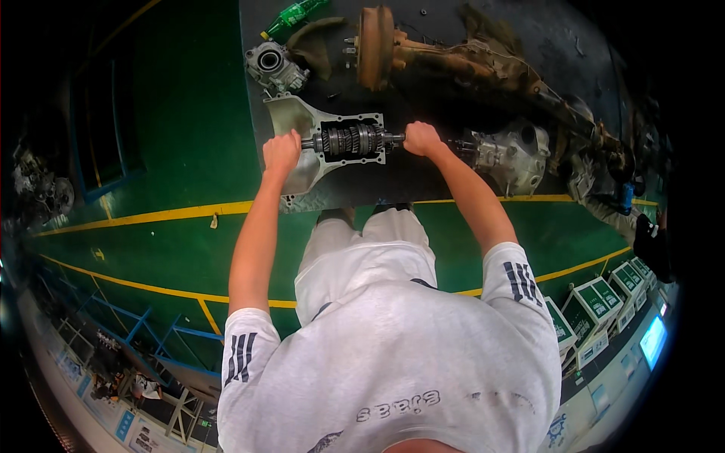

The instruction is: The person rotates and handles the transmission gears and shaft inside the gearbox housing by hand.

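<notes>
A flat dark workbench (pixel 343 198) is ending below a flared silver housing (pixel 303 175), upper centre. Left hand (pixel 281 153) and right hand (pixel 421 139), fingers curled, are gripping both ends of a steel geared shaft (pixel 349 141) lying along it; a rusty tubular axle (pixel 453 60) is limiting room beyond.

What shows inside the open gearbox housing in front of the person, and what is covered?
Within the gearbox housing shows a geared shaft, its ends gripped by the left hand and right hand. It and dark shadow hide the floor beneath; whether anything else lies there cannot be told.
</notes>
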{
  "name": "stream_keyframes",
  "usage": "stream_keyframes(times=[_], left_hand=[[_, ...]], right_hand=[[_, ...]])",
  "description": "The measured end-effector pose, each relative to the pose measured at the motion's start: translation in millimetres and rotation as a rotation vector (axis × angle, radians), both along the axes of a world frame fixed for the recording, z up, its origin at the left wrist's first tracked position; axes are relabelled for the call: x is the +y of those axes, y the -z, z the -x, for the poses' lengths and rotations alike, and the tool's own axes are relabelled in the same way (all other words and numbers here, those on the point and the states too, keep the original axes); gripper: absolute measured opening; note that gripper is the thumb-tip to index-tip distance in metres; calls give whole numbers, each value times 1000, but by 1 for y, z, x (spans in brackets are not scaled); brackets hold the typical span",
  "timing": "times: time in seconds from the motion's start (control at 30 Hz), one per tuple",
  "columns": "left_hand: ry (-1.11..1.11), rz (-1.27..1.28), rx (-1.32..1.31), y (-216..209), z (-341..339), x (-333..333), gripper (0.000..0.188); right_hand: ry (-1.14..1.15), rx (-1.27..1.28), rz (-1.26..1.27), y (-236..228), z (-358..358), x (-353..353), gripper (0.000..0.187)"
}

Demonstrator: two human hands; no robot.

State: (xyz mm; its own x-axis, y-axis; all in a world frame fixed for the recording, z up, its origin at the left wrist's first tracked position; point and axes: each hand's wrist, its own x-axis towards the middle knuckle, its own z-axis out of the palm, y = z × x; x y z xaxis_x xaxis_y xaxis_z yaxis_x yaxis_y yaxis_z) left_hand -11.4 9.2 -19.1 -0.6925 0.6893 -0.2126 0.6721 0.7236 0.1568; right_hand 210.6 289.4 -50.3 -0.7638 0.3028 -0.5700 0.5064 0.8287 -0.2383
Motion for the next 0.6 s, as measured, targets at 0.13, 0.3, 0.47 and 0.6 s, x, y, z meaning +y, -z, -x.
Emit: stream_keyframes(times=[0.13, 0.3, 0.47, 0.6], left_hand=[[12, -22, 84, 10, -7, -6, 45], [57, -341, 211, 17, -9, -14, 37], [54, -245, 184, 19, -6, -9, 38], [-3, -55, 147, 19, -5, -11, 36]], right_hand=[[24, 23, -37, 0, -1, -3, 21], [-18, 188, 148, -6, -2, 13, 28], [-25, -93, 208, 6, 4, 19, 24], [24, 53, 44, 8, -5, 3, 20]])
